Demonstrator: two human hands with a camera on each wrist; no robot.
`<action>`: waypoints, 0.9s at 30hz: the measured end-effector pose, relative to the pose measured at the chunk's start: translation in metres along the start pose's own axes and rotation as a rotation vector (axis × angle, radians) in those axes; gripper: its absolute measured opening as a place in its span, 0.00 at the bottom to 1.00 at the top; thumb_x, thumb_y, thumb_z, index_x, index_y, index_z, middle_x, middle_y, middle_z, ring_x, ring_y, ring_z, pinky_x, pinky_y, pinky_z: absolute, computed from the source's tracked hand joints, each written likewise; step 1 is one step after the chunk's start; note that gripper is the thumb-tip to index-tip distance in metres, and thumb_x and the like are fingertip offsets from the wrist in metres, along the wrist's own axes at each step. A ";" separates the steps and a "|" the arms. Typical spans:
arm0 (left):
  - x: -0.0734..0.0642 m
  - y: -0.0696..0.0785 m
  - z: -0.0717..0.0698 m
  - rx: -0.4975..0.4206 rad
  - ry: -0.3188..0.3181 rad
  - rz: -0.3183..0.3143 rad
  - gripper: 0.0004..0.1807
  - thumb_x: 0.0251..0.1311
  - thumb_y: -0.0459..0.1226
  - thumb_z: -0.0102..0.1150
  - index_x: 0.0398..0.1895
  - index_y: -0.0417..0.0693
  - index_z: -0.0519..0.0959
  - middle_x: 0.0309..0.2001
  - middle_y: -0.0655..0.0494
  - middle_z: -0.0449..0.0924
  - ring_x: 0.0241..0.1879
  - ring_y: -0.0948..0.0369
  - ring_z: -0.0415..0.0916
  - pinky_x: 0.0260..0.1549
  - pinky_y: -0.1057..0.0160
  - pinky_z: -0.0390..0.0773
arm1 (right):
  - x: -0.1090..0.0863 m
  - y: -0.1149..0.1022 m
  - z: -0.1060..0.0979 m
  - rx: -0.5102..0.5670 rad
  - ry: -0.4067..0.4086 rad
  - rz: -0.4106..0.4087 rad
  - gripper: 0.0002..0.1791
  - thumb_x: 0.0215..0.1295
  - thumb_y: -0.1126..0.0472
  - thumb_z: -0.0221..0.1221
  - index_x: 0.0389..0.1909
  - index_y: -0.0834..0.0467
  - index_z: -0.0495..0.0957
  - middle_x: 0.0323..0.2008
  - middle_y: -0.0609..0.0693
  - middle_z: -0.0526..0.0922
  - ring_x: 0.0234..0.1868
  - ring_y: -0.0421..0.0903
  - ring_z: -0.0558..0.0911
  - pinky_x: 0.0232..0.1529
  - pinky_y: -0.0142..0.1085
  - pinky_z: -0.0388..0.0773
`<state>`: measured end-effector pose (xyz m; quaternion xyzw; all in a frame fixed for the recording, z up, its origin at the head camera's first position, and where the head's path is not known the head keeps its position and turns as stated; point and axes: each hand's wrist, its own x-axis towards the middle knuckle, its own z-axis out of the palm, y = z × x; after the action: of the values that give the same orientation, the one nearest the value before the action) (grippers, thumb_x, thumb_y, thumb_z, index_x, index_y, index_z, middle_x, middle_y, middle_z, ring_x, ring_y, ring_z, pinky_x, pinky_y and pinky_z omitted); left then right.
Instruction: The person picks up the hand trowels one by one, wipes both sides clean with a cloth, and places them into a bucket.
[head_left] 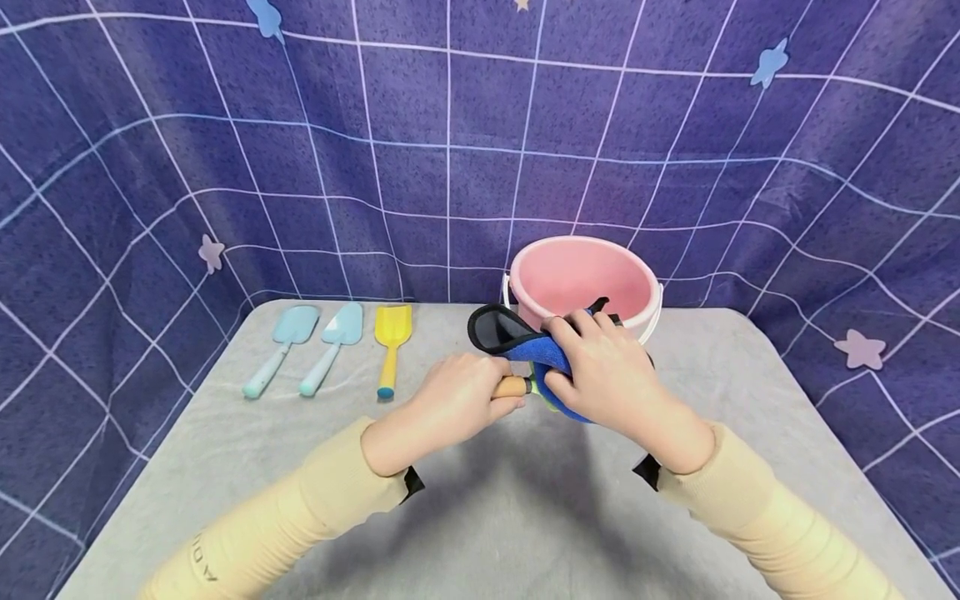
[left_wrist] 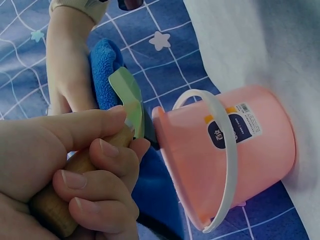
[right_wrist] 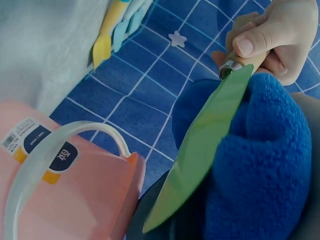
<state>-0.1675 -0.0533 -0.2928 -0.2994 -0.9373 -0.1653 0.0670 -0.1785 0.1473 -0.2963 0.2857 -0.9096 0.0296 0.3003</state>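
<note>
My left hand (head_left: 459, 392) grips the wooden handle (left_wrist: 82, 165) of a garden trowel with a green metal blade (right_wrist: 205, 145). In my right hand (head_left: 609, 367) is a blue fleecy cloth (right_wrist: 265, 165) with a dark, black-edged backing, folded around the trowel's blade. The right wrist view has the blade lying along the blue pile, its tip pointing down and left. Both hands are held over the table, just in front of a pink bucket (head_left: 528, 312). From the head view, most of the blade is hidden by the cloth and my right hand.
The bucket has a white handle and stands at the table's back edge. To the left lie two light blue shovels (head_left: 296, 323) (head_left: 345, 323) and a yellow scoop (head_left: 393, 325) on the grey tabletop (head_left: 225, 492). A blue checked curtain (head_left: 405, 167) surrounds the table.
</note>
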 end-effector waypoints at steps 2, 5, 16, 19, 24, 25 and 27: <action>0.000 -0.001 0.000 0.008 -0.004 0.003 0.16 0.54 0.49 0.65 0.19 0.54 0.71 0.15 0.63 0.63 0.19 0.62 0.67 0.17 0.61 0.67 | -0.001 0.000 0.000 0.018 -0.020 -0.001 0.20 0.48 0.54 0.58 0.44 0.55 0.72 0.34 0.53 0.74 0.30 0.55 0.72 0.30 0.45 0.70; 0.000 -0.003 0.000 0.015 -0.008 0.003 0.16 0.54 0.49 0.65 0.19 0.54 0.71 0.15 0.63 0.64 0.19 0.62 0.68 0.18 0.61 0.68 | -0.001 0.001 0.001 0.035 -0.032 -0.011 0.20 0.50 0.56 0.58 0.46 0.55 0.73 0.35 0.54 0.76 0.31 0.55 0.72 0.31 0.45 0.70; -0.004 -0.010 -0.003 -0.001 -0.010 0.016 0.13 0.55 0.49 0.64 0.21 0.55 0.75 0.16 0.64 0.67 0.21 0.64 0.70 0.19 0.61 0.70 | -0.005 0.007 0.005 0.005 -0.021 -0.051 0.19 0.51 0.62 0.61 0.46 0.58 0.73 0.37 0.56 0.76 0.31 0.57 0.72 0.32 0.47 0.71; -0.007 -0.012 -0.003 0.009 0.007 0.031 0.13 0.54 0.49 0.64 0.20 0.55 0.75 0.16 0.65 0.67 0.21 0.64 0.69 0.19 0.61 0.70 | -0.006 0.009 0.006 -0.005 -0.016 -0.052 0.20 0.50 0.62 0.62 0.46 0.58 0.73 0.37 0.56 0.77 0.30 0.57 0.72 0.32 0.47 0.71; -0.010 -0.017 -0.004 0.022 0.018 0.041 0.13 0.53 0.49 0.65 0.20 0.55 0.75 0.17 0.66 0.68 0.21 0.64 0.69 0.19 0.61 0.69 | -0.010 0.014 0.006 -0.002 -0.014 -0.038 0.20 0.51 0.62 0.62 0.47 0.59 0.74 0.38 0.56 0.78 0.31 0.57 0.72 0.34 0.47 0.71; -0.010 -0.019 -0.004 0.024 0.018 0.042 0.13 0.53 0.49 0.65 0.19 0.55 0.75 0.16 0.66 0.67 0.21 0.64 0.69 0.19 0.61 0.69 | -0.011 0.015 0.007 0.000 -0.011 -0.034 0.19 0.51 0.63 0.61 0.46 0.59 0.74 0.38 0.56 0.78 0.31 0.57 0.72 0.34 0.47 0.70; -0.012 -0.021 -0.005 0.024 0.022 0.043 0.13 0.53 0.49 0.65 0.19 0.56 0.75 0.17 0.66 0.67 0.21 0.64 0.69 0.18 0.61 0.69 | -0.013 0.017 0.007 0.002 0.000 -0.025 0.18 0.52 0.63 0.61 0.46 0.59 0.73 0.38 0.56 0.77 0.31 0.57 0.72 0.34 0.47 0.70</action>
<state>-0.1701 -0.0772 -0.2961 -0.3170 -0.9318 -0.1557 0.0842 -0.1832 0.1666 -0.3072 0.2973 -0.9059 0.0266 0.3005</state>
